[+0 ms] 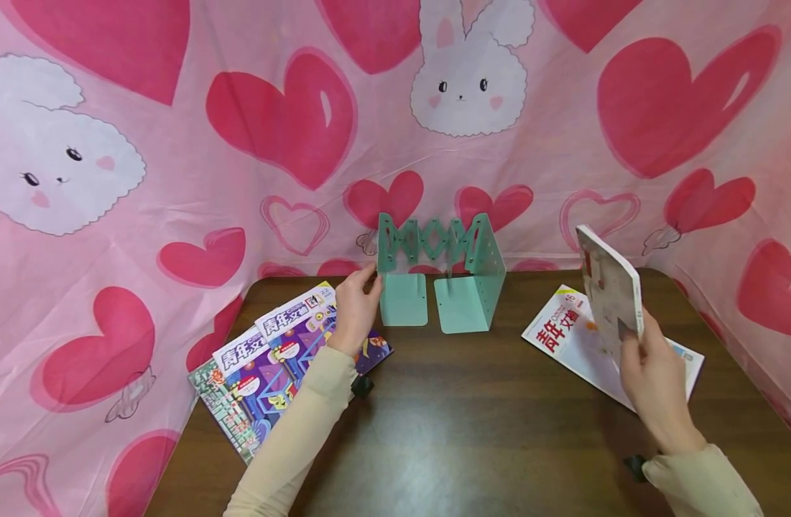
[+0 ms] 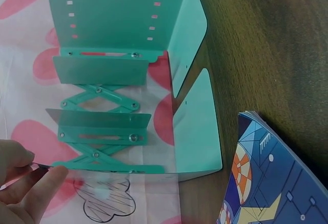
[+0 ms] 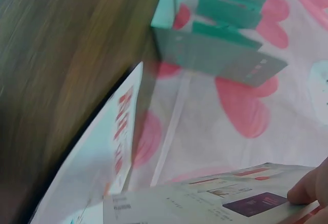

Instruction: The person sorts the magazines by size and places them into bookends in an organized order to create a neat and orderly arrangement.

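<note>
A hand has lots of room to slide over the brown table [image 1: 460, 424], low in the middle of the head picture, between the left sleeve [image 1: 304, 424] and the right sleeve [image 1: 702, 481]. There is also a way between the green rack [image 1: 463, 305] in the middle and the white magazine [image 1: 560, 341] at the right. Above that magazine, the raised book [image 1: 611, 291] and the right hand [image 1: 657, 384] block the way. Left of the rack, the left hand [image 1: 355, 309] and the magazine pile [image 1: 272, 362] are in the way. At the back, the pink cloth [image 1: 369, 151] stands like a wall.
</note>
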Motion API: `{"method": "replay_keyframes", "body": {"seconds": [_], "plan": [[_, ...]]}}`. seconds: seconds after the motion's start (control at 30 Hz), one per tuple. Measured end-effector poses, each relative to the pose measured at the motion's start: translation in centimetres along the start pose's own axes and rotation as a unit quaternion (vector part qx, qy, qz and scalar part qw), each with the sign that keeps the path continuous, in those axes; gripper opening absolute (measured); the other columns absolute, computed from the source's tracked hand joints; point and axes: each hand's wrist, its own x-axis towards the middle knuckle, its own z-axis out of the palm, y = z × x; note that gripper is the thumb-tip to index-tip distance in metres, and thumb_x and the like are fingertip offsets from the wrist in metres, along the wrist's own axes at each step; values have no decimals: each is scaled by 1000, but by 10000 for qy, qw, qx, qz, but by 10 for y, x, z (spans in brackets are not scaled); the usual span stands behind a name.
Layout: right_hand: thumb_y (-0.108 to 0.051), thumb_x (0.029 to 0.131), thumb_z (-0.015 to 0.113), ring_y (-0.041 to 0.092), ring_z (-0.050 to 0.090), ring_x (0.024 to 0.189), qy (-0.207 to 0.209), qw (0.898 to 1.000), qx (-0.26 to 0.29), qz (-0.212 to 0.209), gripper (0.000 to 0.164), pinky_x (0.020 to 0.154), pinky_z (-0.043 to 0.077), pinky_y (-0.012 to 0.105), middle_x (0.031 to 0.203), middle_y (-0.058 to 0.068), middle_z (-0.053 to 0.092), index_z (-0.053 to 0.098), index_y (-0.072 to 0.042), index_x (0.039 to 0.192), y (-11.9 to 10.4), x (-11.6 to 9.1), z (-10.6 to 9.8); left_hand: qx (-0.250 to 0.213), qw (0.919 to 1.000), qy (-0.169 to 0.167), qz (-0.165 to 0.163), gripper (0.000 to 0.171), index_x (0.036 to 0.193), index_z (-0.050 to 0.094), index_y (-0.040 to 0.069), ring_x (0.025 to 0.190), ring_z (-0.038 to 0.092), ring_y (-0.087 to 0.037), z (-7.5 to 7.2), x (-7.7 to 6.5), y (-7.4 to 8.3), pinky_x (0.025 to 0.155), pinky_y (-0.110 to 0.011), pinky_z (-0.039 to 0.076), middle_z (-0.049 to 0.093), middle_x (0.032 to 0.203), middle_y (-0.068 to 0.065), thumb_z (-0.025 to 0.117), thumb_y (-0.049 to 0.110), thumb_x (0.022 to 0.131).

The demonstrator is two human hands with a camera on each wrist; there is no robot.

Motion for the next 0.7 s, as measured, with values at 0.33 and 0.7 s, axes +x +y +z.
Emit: {"method": "replay_keyframes", "body": {"seconds": [0.33, 0.7], "plan": [[-13, 106, 51, 41, 66, 110, -286, 9965, 548, 569, 37, 74, 37, 4, 131, 28, 66, 59, -4, 141, -26, -15, 4, -70, 9999, -112, -97, 33, 134, 71, 5, 102, 71, -31, 0, 0, -2, 87, -47, 59, 74, 114, -18, 68, 6, 101], [-12, 107, 51, 16, 68, 110, -594, 9927, 971, 407, 38, 80, 42, 7, 137, 27, 64, 57, -1, 143, -55, -30, -2, 9, 10000, 91, -1, 33, 131, 72, 3, 98, 72, -32, 2, -1, -2, 84, -48, 59, 75, 109, -19, 70, 4, 98]]}}
